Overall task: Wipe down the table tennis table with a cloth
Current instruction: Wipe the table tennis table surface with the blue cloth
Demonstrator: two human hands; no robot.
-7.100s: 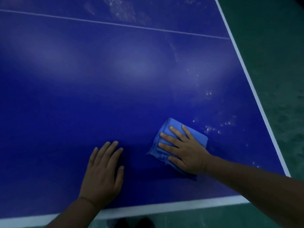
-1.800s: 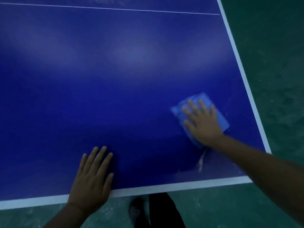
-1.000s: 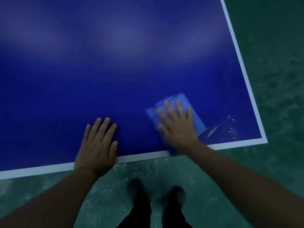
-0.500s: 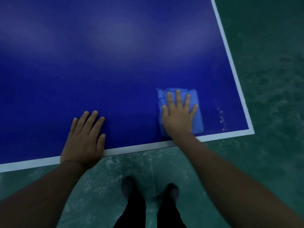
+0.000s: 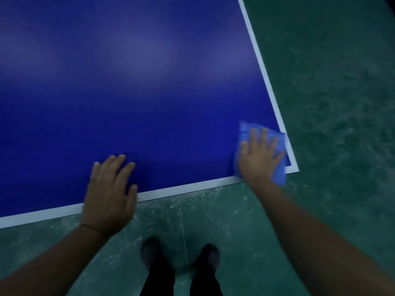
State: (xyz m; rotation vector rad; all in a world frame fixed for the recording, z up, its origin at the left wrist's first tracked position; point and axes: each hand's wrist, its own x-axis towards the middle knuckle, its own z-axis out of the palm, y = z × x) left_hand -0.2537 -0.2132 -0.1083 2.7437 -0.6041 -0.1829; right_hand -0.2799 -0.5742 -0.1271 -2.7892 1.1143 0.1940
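Note:
The dark blue table tennis table (image 5: 132, 86) fills the upper left of the head view, edged by a white line along its near and right sides. A folded light blue cloth (image 5: 279, 146) lies at the near right corner, its lower end hanging slightly over the near edge. My right hand (image 5: 259, 155) presses flat on the cloth with fingers spread. My left hand (image 5: 110, 189) rests flat on the table at the near edge, fingers straight, holding nothing.
A green floor (image 5: 331, 103) with pale scuff marks surrounds the table on the right and near sides. My two dark shoes (image 5: 181, 255) and dark trouser legs stand on it just below the near edge.
My right hand has slid the cloth to the right along the near edge into the table's corner, over the spot where white specks lay. My left hand stays flat by the edge.

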